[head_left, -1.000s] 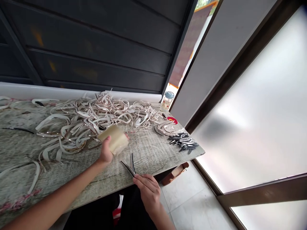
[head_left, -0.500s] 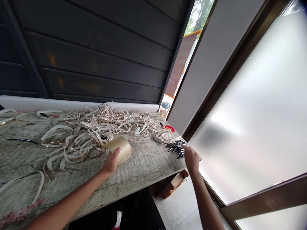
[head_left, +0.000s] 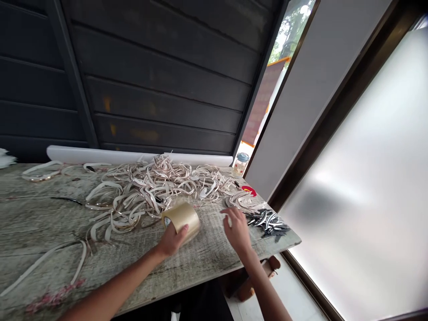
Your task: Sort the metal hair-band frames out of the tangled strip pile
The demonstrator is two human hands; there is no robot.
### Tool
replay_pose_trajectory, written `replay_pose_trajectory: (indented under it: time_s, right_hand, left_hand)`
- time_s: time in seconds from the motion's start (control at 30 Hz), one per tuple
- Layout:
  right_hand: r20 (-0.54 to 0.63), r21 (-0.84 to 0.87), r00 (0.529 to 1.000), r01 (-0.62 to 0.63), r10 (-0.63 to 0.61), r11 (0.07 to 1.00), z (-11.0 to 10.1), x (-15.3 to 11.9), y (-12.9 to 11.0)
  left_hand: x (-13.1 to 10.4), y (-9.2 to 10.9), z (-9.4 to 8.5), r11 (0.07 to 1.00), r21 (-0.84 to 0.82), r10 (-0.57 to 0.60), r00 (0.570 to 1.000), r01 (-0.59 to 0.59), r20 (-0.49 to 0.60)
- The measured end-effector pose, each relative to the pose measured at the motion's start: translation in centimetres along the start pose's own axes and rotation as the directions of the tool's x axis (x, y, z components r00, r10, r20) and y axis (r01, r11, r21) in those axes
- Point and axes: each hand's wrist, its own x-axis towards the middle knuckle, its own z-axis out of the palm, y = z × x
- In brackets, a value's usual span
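Note:
My left hand (head_left: 173, 240) is closed around a wide roll of clear, yellowish packing tape (head_left: 183, 219), thumb on its outer face and fingers inside the core. To the right, my right hand (head_left: 236, 229) hovers over the table with its fingers curved and apart; nothing shows in them. Just beyond it lies a pile of short black and silver strips (head_left: 269, 221). Behind my hands spreads a large tangled heap of white and rose-gold curved trim strips (head_left: 160, 178). A smaller bundle of curved strips (head_left: 242, 201) rests near my right hand.
The worn wooden table (head_left: 207, 254) ends at a right corner. A red disc (head_left: 249, 191) and a lidded jar (head_left: 240, 164) stand at its back right. A white roll (head_left: 110, 156) runs along the dark wall. Below the edge is an open cardboard box (head_left: 247, 290).
My right hand has moved left, away from the black strips and toward the tape roll. The left hand still holds the roll. The view has swung slightly left.

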Motion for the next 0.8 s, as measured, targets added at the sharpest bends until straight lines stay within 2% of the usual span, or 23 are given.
replay_pose_trajectory:
  time_s: [0.07,0.13,0.2,0.27,0.43,0.5,0.67,0.8]
  right_hand:
    - [0.148,0.111,0.979,0.126,-0.141,0.986,2.7,1.9,-1.7]
    - [0.216,0.151,0.95,0.194,-0.224,0.969,5.6,3.8,-2.8]
    - [0.251,0.148,0.933,0.228,-0.259,0.962,8.4,5.6,-3.5]
    - [0.281,0.126,0.922,0.24,-0.266,0.963,11.1,7.2,-4.3]
    - [0.356,0.07,0.912,0.192,-0.204,0.979,16.5,10.2,-6.9]
    - [0.376,0.076,0.907,0.174,-0.189,0.982,17.7,10.9,-7.9]
    - [0.439,0.158,0.862,0.204,-0.254,0.966,18.4,11.8,-8.7]
    - [0.476,0.197,0.823,0.244,-0.31,0.95,18.0,11.7,-9.0]
  left_hand:
    - [-0.4,0.5,-0.1,0.956,0.242,0.14,0.983,-0.165,0.118]
    - [-0.5,0.9,-0.2,0.841,0.415,0.255,0.931,-0.347,0.26]
    - [-0.5,1.1,-0.3,0.732,0.49,0.302,0.87,-0.474,0.391]
    - [-0.4,1.0,-0.6,0.675,0.518,0.297,0.836,-0.525,0.461]
    - [-0.1,-0.6,-1.4,0.661,0.566,0.292,0.864,-0.493,0.411]
    - [-0.1,-1.3,-1.6,0.613,0.579,0.327,0.839,-0.538,0.434]
    - [-0.1,-1.9,-1.8,0.443,0.551,0.456,0.707,-0.707,0.54]
    - [-0.2,-1.5,-1.7,0.409,0.545,0.482,0.68,-0.732,0.553]
